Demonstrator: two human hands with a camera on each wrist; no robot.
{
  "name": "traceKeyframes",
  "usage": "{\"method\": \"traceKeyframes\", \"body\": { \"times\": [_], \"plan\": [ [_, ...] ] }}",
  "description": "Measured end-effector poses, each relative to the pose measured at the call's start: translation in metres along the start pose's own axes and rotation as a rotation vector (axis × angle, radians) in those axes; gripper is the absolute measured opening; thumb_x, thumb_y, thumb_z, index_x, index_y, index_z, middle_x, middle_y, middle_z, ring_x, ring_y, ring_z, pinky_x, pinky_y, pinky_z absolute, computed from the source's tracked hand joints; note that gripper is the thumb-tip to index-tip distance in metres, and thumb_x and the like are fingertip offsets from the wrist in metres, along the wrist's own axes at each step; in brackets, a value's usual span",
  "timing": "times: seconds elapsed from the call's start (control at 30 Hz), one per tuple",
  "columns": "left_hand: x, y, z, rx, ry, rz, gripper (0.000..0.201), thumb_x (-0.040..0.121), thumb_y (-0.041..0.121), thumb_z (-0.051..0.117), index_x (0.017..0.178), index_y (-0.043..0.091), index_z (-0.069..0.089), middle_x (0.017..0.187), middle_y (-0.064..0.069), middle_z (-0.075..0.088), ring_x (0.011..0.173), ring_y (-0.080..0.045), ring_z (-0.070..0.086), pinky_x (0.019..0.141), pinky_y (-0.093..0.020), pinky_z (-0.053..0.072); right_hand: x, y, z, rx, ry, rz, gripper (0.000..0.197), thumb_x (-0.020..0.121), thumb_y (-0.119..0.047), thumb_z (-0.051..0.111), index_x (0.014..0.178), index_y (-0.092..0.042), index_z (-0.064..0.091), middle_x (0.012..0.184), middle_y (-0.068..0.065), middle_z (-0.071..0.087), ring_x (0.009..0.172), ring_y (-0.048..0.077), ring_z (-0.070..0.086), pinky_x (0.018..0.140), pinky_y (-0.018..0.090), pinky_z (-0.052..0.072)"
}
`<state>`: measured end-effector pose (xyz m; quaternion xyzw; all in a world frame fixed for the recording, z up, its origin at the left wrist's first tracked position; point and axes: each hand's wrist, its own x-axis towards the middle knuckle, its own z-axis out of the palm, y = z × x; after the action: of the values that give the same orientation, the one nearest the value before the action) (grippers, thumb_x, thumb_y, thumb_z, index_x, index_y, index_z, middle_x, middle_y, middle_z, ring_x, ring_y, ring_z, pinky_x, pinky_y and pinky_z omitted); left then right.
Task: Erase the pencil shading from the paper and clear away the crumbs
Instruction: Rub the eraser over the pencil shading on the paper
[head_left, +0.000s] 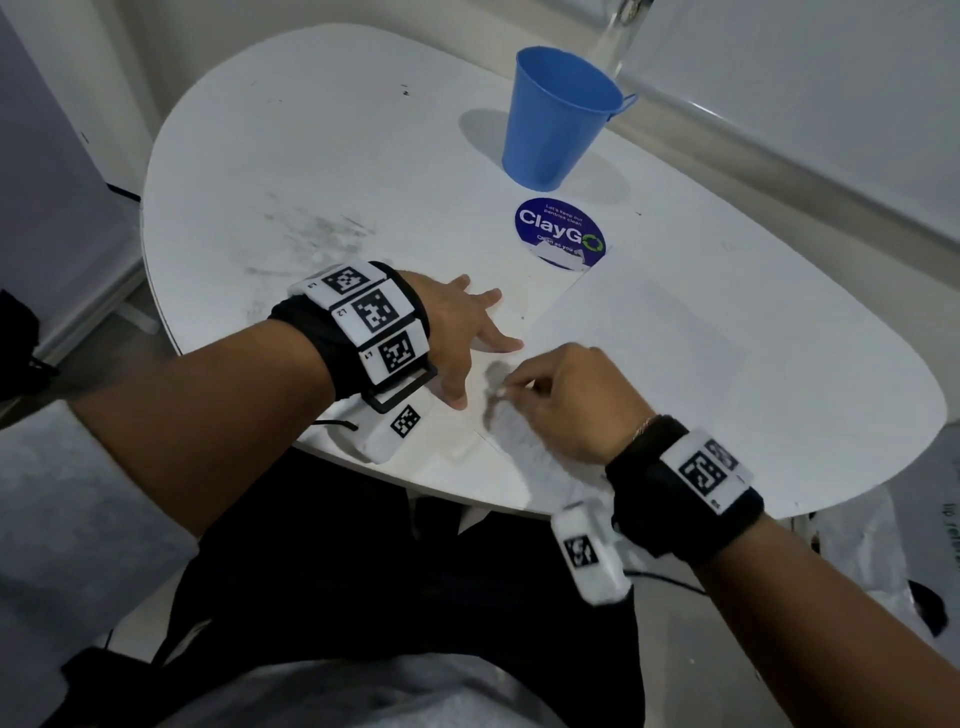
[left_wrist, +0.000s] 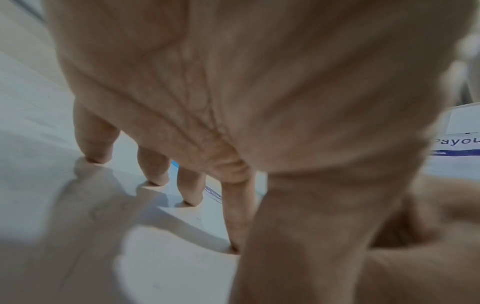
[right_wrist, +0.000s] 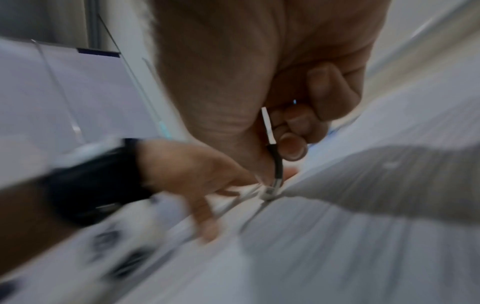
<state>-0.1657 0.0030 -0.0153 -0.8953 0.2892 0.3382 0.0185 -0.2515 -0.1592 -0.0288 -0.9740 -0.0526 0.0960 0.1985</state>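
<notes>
Cup: a blue plastic cup (head_left: 561, 117) stands upright at the far side of the white table (head_left: 311, 156), well apart from my hands; I cannot see whether anything is in it.
Sticker: a round blue "ClayGo" sticker (head_left: 560, 232) lies on the table just in front of the cup, its near edge covered by the far corner of the paper.
Paper: the white paper (head_left: 623, 332) lies flat on the near part of the table, turned at an angle.
Shading: a grey smudge of pencil shading (head_left: 496, 376) sits near the paper's left edge, between my two hands; paler grey streaks run from it toward my right wrist.
Left hand: my left hand (head_left: 457, 332) lies palm down, fingers (left_wrist: 153, 166) spread, their tips pressing on the paper and table just left of the shading.
Right hand: my right hand (head_left: 566, 395) has its fingers (right_wrist: 293, 148) curled, pinching a thin pencil (right_wrist: 272, 148) with a white and black shaft, its lower end down on the paper at the shading.
Hard to make out: the right wrist view is streaked with motion blur, so the pencil's lower end is unclear; I cannot pick out any crumbs.
</notes>
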Motion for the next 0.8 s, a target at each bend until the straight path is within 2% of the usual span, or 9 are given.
{"method": "traceKeyframes", "body": {
  "times": [0.1, 0.17, 0.23, 0.27, 0.33, 0.4, 0.5, 0.63, 0.8],
  "plan": [
    [0.001, 0.0, 0.002, 0.0, -0.004, 0.0, 0.096, 0.085, 0.041, 0.076, 0.152, 0.06, 0.01, 0.166, 0.013, -0.02, 0.153, -0.016, -0.021, 0.122, -0.05, 0.013, 0.005, 0.009, -0.002, 0.043, 0.129, 0.066, 0.014, 0.089, -0.023, 0.065, 0.087, -0.023, 0.079, 0.081, -0.003, 0.075, 0.076, 0.018, 0.068, 0.075, 0.031, 0.055],
    [0.0, 0.001, 0.001, 0.006, -0.007, -0.001, 0.097, 0.085, 0.042, 0.077, 0.152, 0.059, 0.01, 0.166, 0.012, -0.02, 0.153, -0.017, -0.021, 0.124, -0.05, 0.011, -0.009, -0.004, 0.004, -0.016, 0.042, -0.028, 0.016, 0.091, -0.024, 0.063, 0.088, -0.023, 0.078, 0.077, -0.003, 0.073, 0.073, 0.018, 0.066, 0.072, 0.032, 0.054],
    [-0.001, 0.002, 0.0, 0.02, -0.017, 0.0, 0.097, 0.085, 0.042, 0.076, 0.153, 0.059, 0.008, 0.166, 0.012, -0.021, 0.153, -0.018, -0.021, 0.124, -0.051, 0.009, -0.016, -0.009, 0.004, 0.002, -0.055, -0.059, 0.015, 0.092, -0.027, 0.063, 0.092, -0.026, 0.078, 0.071, -0.009, 0.069, 0.067, 0.01, 0.061, 0.067, 0.024, 0.049],
    [-0.001, 0.002, -0.001, 0.025, -0.019, 0.001, 0.097, 0.085, 0.042, 0.076, 0.153, 0.06, 0.008, 0.166, 0.011, -0.021, 0.153, -0.018, -0.022, 0.124, -0.052, 0.009, -0.013, -0.004, 0.002, 0.028, -0.055, -0.032, 0.014, 0.092, -0.029, 0.065, 0.093, -0.026, 0.079, 0.065, -0.013, 0.064, 0.061, 0.004, 0.057, 0.061, 0.016, 0.044],
    [0.0, 0.0, 0.0, 0.026, -0.033, 0.015, 0.098, 0.084, 0.042, 0.077, 0.152, 0.061, 0.008, 0.166, 0.012, -0.022, 0.152, -0.018, -0.023, 0.124, -0.055, 0.008, -0.005, 0.01, -0.003, 0.087, 0.018, 0.039, 0.013, 0.091, -0.028, 0.067, 0.095, -0.023, 0.079, 0.057, -0.02, 0.055, 0.054, -0.003, 0.053, 0.054, 0.006, 0.034],
    [0.0, -0.002, 0.001, 0.038, -0.049, 0.049, 0.098, 0.083, 0.042, 0.078, 0.15, 0.063, 0.009, 0.165, 0.012, -0.023, 0.152, -0.018, -0.024, 0.124, -0.058, 0.006, -0.006, 0.02, 0.0, 0.15, 0.052, 0.067, 0.013, 0.09, -0.024, 0.068, 0.096, -0.021, 0.08, 0.051, -0.024, 0.053, 0.052, -0.007, 0.052, 0.053, 0.003, 0.033],
    [-0.003, 0.0, 0.005, 0.047, -0.043, 0.092, 0.091, 0.086, 0.044, 0.074, 0.15, 0.063, 0.012, 0.165, 0.013, -0.024, 0.152, -0.017, -0.024, 0.124, -0.057, 0.001, -0.024, 0.021, 0.012, 0.213, 0.043, 0.049, 0.013, 0.092, -0.023, 0.068, 0.098, -0.02, 0.078, 0.045, -0.032, 0.049, 0.049, -0.006, 0.052, 0.051, 0.005, 0.035],
    [0.0, 0.011, 0.01, 0.067, -0.012, 0.126, 0.085, 0.091, 0.047, 0.069, 0.151, 0.061, 0.011, 0.165, 0.012, -0.024, 0.152, -0.018, -0.023, 0.125, -0.055, -0.002, -0.034, 0.031, 0.015, 0.303, 0.089, 0.095, 0.015, 0.092, -0.02, 0.068, 0.102, -0.018, 0.078, 0.046, -0.033, 0.048, 0.05, -0.005, 0.053, 0.053, 0.006, 0.035],
    [0.003, 0.012, 0.012, 0.062, -0.032, 0.115, 0.086, 0.091, 0.047, 0.069, 0.149, 0.064, 0.008, 0.163, 0.015, -0.027, 0.151, -0.014, -0.025, 0.125, -0.053, -0.003, -0.035, 0.028, 0.018, 0.27, 0.153, 0.067, 0.013, 0.091, -0.025, 0.067, 0.097, -0.022, 0.078, 0.046, -0.021, 0.05, 0.05, -0.003, 0.053, 0.055, 0.009, 0.034]
  ]
}}
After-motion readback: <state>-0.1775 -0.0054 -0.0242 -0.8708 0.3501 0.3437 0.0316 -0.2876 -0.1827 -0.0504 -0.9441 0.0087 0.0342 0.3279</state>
